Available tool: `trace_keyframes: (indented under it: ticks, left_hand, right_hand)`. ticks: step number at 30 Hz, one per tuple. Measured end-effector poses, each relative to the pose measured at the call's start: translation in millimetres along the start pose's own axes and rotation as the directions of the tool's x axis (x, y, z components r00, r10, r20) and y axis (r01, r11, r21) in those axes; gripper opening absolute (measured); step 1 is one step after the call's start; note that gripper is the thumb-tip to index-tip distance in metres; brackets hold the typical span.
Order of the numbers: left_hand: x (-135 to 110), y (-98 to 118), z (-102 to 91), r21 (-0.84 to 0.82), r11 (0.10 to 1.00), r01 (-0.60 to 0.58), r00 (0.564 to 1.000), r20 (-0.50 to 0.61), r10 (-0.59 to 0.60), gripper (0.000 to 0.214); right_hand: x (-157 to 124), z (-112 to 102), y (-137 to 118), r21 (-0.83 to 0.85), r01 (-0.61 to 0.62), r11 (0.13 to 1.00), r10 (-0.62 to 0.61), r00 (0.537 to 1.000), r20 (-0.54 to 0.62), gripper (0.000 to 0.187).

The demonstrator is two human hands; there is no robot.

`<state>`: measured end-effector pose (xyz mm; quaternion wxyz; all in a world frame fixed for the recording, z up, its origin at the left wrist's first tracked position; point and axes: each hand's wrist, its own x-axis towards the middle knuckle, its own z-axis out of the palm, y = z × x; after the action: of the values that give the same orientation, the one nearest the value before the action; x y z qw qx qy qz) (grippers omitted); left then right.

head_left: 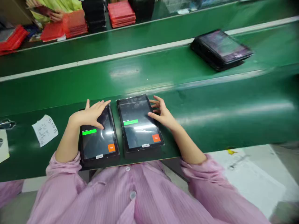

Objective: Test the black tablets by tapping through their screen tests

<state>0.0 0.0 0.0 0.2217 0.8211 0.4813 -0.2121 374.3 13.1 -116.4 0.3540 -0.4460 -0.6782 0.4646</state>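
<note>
Two black tablets lie side by side on the green bench in front of me, their screens lit with a green bar and an orange box at the lower right. Over the upper part of the left tablet (pixel 99 144) is my left hand (pixel 91 114), fingers spread; whether it touches the glass I cannot tell. My right hand (pixel 162 114) is at the right edge of the right tablet (pixel 137 133). Its thumb reaches onto the screen's edge and its other fingers stay apart beside the tablet.
A stack of tablets (pixel 220 49) sits on the green belt (pixel 93 74) at the back right. A handwritten note (pixel 45 130) lies at the left. Across the belt are red packs (pixel 121 14), black stacks (pixel 94 15) and another person's hand (pixel 56 16).
</note>
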Motion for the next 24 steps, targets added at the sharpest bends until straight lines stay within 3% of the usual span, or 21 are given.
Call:
trace_keyframes:
  ticks: [5,13,19,24]
  left_hand:
    - [1.4,2.7,1.3,-0.001,1.0,-0.011,1.0,-0.004,0.011,0.126]
    - [4.6,11.1,6.1,0.036,0.999,0.019,1.0,-0.005,-0.018,0.126]
    - [5.2,7.1,7.8,0.013,1.0,0.028,0.999,-0.022,-0.027,0.127]
    - [7.2,-7.8,4.0,-0.108,0.992,-0.07,0.998,-0.004,0.07,0.098]
  right_hand:
    - [-4.6,1.1,-1.2,-0.006,0.033,0.999,-0.033,0.999,0.027,0.101]
    - [-5.3,-2.6,-2.3,0.064,-0.004,0.998,0.0,0.998,0.065,0.097]
    - [-6.2,-2.2,-5.2,0.047,-0.012,0.999,0.012,1.0,0.003,0.104]
    - [-6.1,-6.9,-2.0,0.18,-0.155,0.971,0.167,0.985,-0.052,0.055]
